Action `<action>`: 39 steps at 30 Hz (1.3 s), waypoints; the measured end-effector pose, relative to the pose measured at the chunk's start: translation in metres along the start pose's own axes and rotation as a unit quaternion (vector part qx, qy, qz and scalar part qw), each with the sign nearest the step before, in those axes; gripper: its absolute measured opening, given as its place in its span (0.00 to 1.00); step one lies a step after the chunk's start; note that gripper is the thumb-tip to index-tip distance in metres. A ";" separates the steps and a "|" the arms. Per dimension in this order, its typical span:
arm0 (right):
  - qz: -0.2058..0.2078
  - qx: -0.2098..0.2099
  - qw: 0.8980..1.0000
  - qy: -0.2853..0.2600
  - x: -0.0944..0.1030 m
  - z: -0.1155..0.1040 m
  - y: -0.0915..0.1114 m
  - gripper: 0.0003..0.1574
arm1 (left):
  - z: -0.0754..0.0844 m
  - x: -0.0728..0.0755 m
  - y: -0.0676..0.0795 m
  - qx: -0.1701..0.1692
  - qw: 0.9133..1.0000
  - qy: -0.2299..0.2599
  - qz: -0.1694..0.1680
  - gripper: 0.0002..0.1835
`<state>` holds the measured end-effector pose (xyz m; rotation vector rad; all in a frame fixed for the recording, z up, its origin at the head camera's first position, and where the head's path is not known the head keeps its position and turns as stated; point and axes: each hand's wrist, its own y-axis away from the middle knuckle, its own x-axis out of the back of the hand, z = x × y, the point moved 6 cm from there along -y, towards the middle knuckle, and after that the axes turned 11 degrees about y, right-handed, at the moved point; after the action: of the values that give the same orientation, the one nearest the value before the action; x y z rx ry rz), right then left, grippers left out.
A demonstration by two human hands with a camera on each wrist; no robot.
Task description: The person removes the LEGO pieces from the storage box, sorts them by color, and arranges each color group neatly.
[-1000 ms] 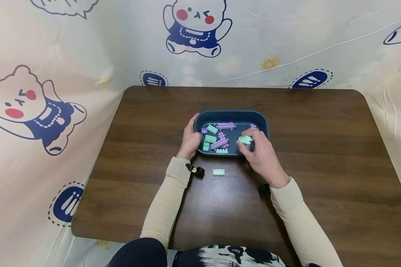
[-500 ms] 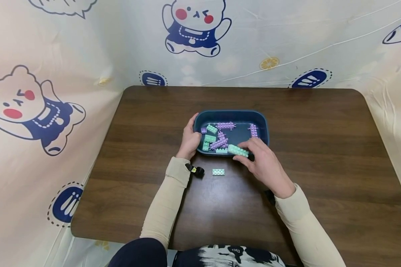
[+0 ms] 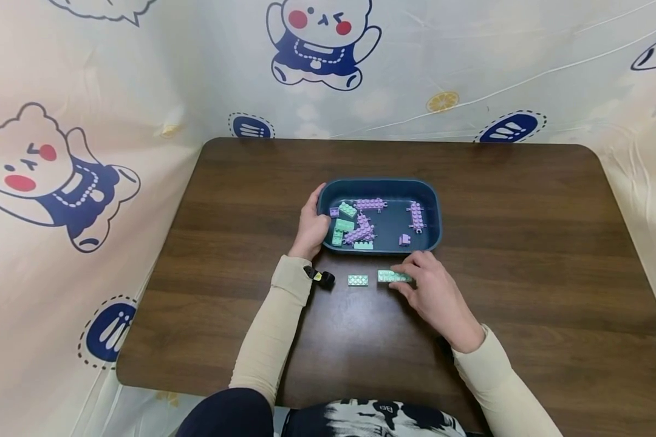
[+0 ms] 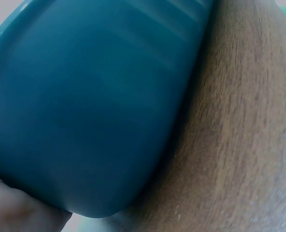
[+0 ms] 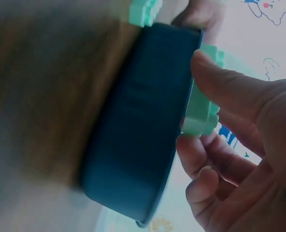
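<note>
My left hand (image 3: 311,227) grips the left end of a dark blue tray (image 3: 429,244), with its thumb at the rim. In the left wrist view the tray's outer wall (image 4: 99,106) fills much of the picture. My right hand (image 3: 434,291) pinches a long mint-green toy brick (image 3: 389,276) between thumb and fingers, just in front of the tray. The right wrist view shows this brick (image 5: 201,104) studs outward. Left of it, a shorter mint-green brick (image 3: 358,280) lies on the table.
Inside the tray, several green bricks (image 3: 344,225) and purple studded pieces (image 3: 361,232) crowd the left half. A purple strip (image 3: 416,216) and a small purple brick (image 3: 404,240) lie at its right. The brown table (image 3: 525,243) extends around it.
My right hand has lifted the long green brick out of the tray and brought it toward me, over the near rim. The left hand stays at the tray's left end.
</note>
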<state>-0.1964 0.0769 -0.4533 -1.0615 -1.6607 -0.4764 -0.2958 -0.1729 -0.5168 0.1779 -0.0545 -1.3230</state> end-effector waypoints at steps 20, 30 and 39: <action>-0.031 -0.019 0.998 0.053 -0.035 -0.002 0.001 0.19 | 0.001 -0.001 0.000 -0.003 1.000 -0.001 -0.004 0.45; -0.043 -0.025 0.998 0.044 -0.040 0.002 0.000 0.19 | -0.002 0.001 0.000 0.000 1.000 -0.005 -0.001 0.45; -0.051 -0.028 0.998 0.039 -0.042 0.004 -0.002 0.19 | -0.002 0.001 -0.001 0.002 1.000 -0.005 -0.002 0.45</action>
<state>-0.1985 0.0618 -0.4931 -0.9901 -1.6458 -0.6254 -0.2960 -0.1736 -0.5189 0.1747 -0.0640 -1.3274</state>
